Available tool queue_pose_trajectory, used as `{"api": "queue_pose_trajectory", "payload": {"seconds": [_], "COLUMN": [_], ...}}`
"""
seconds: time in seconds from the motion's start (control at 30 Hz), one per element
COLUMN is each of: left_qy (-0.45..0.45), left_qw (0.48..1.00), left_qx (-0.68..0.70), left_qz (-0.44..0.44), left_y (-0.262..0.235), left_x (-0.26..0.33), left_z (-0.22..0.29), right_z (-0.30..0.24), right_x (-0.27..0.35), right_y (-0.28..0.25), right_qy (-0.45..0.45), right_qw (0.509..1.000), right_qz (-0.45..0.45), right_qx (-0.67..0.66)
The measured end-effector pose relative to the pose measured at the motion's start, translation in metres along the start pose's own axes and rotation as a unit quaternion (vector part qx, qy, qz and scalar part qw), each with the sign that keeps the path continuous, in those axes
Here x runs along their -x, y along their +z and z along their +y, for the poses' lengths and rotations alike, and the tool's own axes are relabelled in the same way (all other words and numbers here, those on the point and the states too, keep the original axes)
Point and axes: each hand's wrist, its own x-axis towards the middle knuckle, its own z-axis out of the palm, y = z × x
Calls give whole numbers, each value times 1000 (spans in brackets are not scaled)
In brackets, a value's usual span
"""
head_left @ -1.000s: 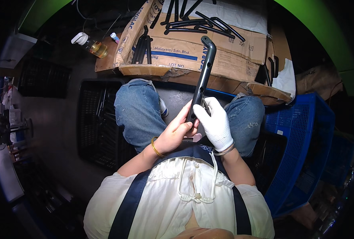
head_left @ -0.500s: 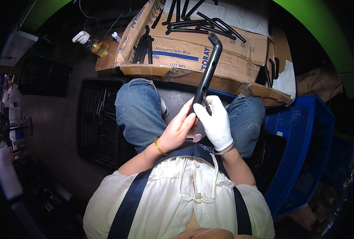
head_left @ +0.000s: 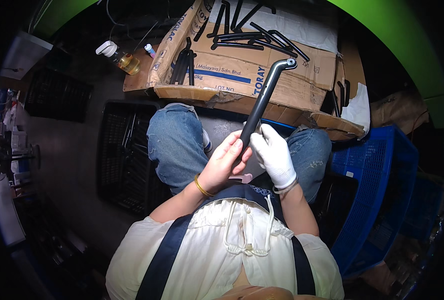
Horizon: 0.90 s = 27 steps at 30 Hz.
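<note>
Tube (head_left: 260, 104) slants up from our left hand (head_left: 226, 157), its bare fingers clamped around the lower part, while the bent top leans ahead and to the right, over the carton (head_left: 182, 92). Our gloved right hand (head_left: 274, 152) is just beside the tube, slightly farther up than the left; its fingers curl toward the shaft, but the tips are partly hidden, so we cannot tell whether they clamp anything. We judge the step in hand to be close handwork at the tube's side, left hand holding, right hand working. The next move, in our view, calls for a firm left grip, because the long upper part looks unsupported. Beyond both hands, loose tubes (head_left: 239, 46) lie in the carton. Left of the left hand is a black crate (head_left: 132, 103); right of the right hand, a blue crate (head_left: 364, 165).
</note>
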Motion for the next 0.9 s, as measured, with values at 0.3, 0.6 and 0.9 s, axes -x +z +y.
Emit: {"api": "queue_pose_trajectory", "payload": {"seconds": [0.3, 0.6, 0.9], "left_qy": [127, 150, 162], "left_qw": [946, 885, 869], "left_qx": [-281, -425, -452], "left_qz": [97, 120, 116], "left_y": [5, 2, -1], "left_x": [1, 2, 1], "left_z": [-9, -9, -13], "right_z": [-15, -12, -12], "right_x": [39, 39, 40], "right_y": [18, 17, 16], "right_qy": [-183, -159, -151], "right_qw": [880, 880, 889], "right_qz": [104, 81, 80], "right_qx": [427, 439, 426]}}
